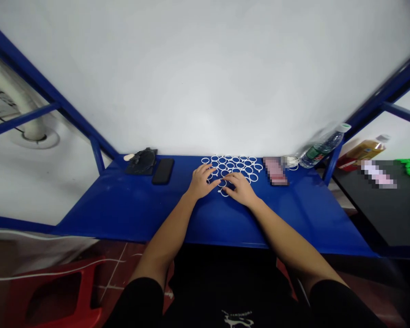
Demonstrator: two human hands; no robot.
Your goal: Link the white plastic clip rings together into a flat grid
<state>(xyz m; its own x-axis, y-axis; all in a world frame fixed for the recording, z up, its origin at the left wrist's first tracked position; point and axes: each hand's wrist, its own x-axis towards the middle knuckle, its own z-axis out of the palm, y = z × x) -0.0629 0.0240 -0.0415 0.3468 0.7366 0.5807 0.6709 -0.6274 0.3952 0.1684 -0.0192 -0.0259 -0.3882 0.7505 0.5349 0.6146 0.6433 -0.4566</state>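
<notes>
Beyond and beneath my fingers (pixel 235 176), a flat cluster of thin white rings (pixel 236 162) spreads across the glossy blue surface (pixel 130 205). My left hand (pixel 200 183) lies open at the cluster's left edge, thumb well apart, gripping nothing. My right hand (pixel 242 189) curls half-open beside the nearest ring (pixel 224 195); I can't tell whether it pinches one. The rings look smooth and round, some with tiny knobs.

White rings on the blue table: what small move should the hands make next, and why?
Perhaps the right hand should gently nudge the nearest visible ring toward the other rings: it lies closest to the table's front edge, right by that hand's fingers, while most others sit nearer the wall.
</notes>
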